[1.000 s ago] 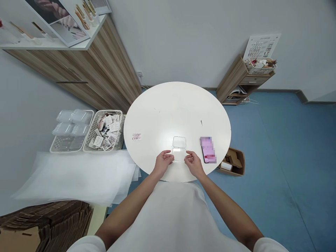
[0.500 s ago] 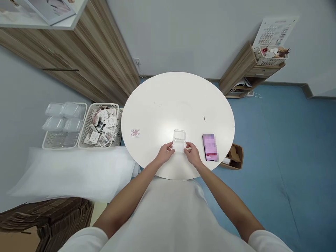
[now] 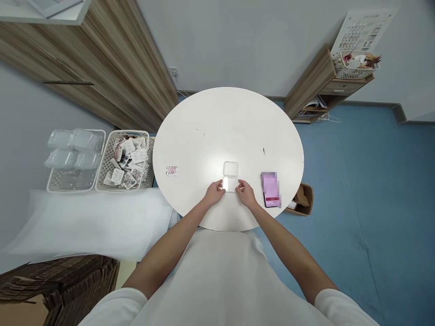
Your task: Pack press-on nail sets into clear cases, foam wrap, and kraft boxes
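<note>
A small clear plastic box (image 3: 230, 176) lies with its hinged lid opened away from me, near the front of the round white table (image 3: 224, 117). My left hand (image 3: 215, 192) grips the box's left edge between thumb and fingers. On the opposite edge, my right hand (image 3: 246, 192) holds it the same way. Inside the box I make out nothing. To the left on the table is a small clear pack with pink pieces (image 3: 171, 170). A phone (image 3: 271, 189) with a blurred pink screen rests right of my right hand.
Left of the table stand a white basket of printed cards (image 3: 125, 160) and a white basket of clear plastic boxes (image 3: 75, 154). White sheets (image 3: 91, 222) lie below them. A cardboard box (image 3: 306, 199) is on the floor at right, and a wooden cabinet (image 3: 311, 88) stands behind.
The view has shifted slightly. Both hands still hold the opened box at its sides, and its lid now looks more spread out from the base.
</note>
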The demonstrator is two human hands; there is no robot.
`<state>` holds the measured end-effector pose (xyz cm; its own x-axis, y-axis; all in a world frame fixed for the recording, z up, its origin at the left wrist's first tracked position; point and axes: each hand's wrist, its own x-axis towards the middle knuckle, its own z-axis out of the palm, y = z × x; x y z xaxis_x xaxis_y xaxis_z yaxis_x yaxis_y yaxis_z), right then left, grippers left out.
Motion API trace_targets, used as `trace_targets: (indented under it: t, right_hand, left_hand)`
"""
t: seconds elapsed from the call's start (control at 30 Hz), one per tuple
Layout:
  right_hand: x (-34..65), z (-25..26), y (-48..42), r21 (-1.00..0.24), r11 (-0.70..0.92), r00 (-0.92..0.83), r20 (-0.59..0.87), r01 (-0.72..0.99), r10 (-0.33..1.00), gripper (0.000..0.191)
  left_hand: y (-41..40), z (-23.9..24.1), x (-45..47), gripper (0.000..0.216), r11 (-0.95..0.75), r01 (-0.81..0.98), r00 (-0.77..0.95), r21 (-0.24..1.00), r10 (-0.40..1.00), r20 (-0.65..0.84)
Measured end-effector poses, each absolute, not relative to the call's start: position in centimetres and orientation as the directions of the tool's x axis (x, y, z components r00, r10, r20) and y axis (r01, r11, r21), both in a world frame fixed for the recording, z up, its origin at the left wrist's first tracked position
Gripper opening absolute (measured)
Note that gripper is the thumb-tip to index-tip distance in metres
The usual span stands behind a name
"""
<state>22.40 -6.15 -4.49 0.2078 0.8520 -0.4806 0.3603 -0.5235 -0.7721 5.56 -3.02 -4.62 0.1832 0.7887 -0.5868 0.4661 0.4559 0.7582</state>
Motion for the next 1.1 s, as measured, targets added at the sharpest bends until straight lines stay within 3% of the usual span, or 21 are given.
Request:
trace_targets:
  t: [0.5,0.8,1.1]
  right_hand:
    - [22.2,-4.9,-6.6,-0.772,-0.506,0.183,-0.473,0.384,0.862,0.051]
    - [22.5,-5.0,-6.7,-0.745,-0.498,0.175,-0.473,0.444,0.863,0.052]
    - [22.8,-4.2,-7.7,-0.835,-0.432,0.183,-0.392,0.34,0.901,0.051]
  left_hand:
    - [-3.2,-4.6,5.7,0.037,0.287,0.536,0.246,0.794,0.846,-0.473]
    - [-3.6,-4.9,5.9,0.039,0.271,0.562,0.239,0.781,0.851,-0.467]
    - [-4.8,-4.9,5.6,0.05,0.293,0.611,0.157,0.736,0.866,-0.475]
